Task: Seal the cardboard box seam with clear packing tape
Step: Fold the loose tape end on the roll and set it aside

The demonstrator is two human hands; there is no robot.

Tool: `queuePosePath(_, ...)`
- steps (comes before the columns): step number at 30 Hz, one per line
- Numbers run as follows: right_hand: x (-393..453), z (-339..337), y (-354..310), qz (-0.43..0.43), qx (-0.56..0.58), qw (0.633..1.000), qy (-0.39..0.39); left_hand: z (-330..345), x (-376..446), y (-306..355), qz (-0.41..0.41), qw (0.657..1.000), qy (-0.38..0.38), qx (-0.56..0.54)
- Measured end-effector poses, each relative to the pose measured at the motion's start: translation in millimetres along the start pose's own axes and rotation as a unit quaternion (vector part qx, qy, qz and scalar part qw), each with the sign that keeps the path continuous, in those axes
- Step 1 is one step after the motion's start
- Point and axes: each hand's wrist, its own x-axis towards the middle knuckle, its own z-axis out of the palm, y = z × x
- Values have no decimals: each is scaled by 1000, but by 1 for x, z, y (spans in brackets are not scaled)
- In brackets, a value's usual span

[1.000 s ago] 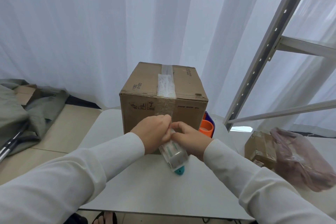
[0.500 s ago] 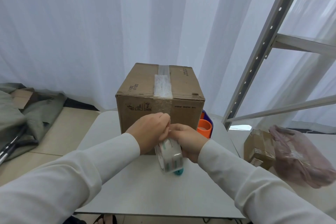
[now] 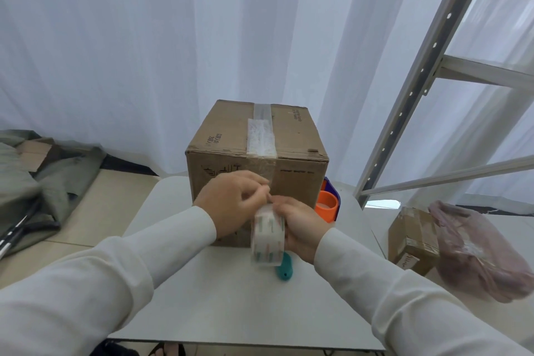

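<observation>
Head view, from the left edge: a heap of grey-green cloth [image 3: 26, 182] lies on the tiled floor with a scrap of flat cardboard [image 3: 34, 150] on it, and white curtains [image 3: 144, 37] hang across the whole background. A white table [image 3: 231, 312] fills the lower middle. On its far part stands the cardboard box [image 3: 231, 153], closed, with a strip of clear packing tape [image 3: 261, 136] running along the top seam and folding over the near top edge onto the front face.

The left hand [image 3: 231, 201], in a white sleeve, is in front of the box's front face with its fingers curled, fingertips pinched at the tape just below where the strip comes down over the edge. The tape roll [image 3: 268, 235] hangs directly beneath that pinch, between the two hands and just in front of the lower front of the box. The right hand [image 3: 303, 225] is curled around the roll's right side, gripping it. A small teal object [image 3: 284, 269] lies on the table right below the roll.

To the right of the box, touching its side, sits an orange roll [image 3: 326, 205] against something dark blue. Further right a grey metal shelf frame [image 3: 419, 81] rises at a slant. At the lower right a smaller cardboard box [image 3: 410, 237] sits with a pinkish plastic bag [image 3: 476, 251] lying against it.
</observation>
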Motion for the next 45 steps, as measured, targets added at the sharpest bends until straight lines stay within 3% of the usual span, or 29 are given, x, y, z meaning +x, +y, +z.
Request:
queuePosePath(3, 1, 5, 3, -19, -34, 999, 4, -3, 6, -7, -151, 986, 43, -55)
queuePosePath(5, -1, 6, 3, -42, -50, 998, 1, -2, 8, -11, -280, 959, -40, -32)
queuePosePath(7, -4, 7, 1, -67, -61, 996, -1, -1, 5, -9, -410, 893, -149, -110)
queuePosePath(9, -6, 8, -1, -82, -67, 994, 0, -1, 3, -4, -470, 824, -201, -245)
queuePosePath(10, -7, 8, -2, -87, -71, 994, 0, 0, 4, -5, -468, 809, -194, -300)
queuePosePath(14, -7, 8, -6, -87, -65, 994, 3, 8, 8, -7, -422, 805, -136, -394)
queuePosePath(23, -12, 4, -12, -63, -44, 997, -4, 14, 8, -2, -436, 780, -119, -433)
queuePosePath(29, -15, -1, -22, -19, -57, 998, -34, 14, 8, 0, -425, 805, -108, -399)
queuePosePath(35, -13, -13, -22, -62, -137, 989, -2, 18, 5, -2, -389, 845, -129, -343)
queuePosePath(45, -15, -12, -25, -80, -142, 987, 14, 16, 7, -4, -401, 791, -206, -413)
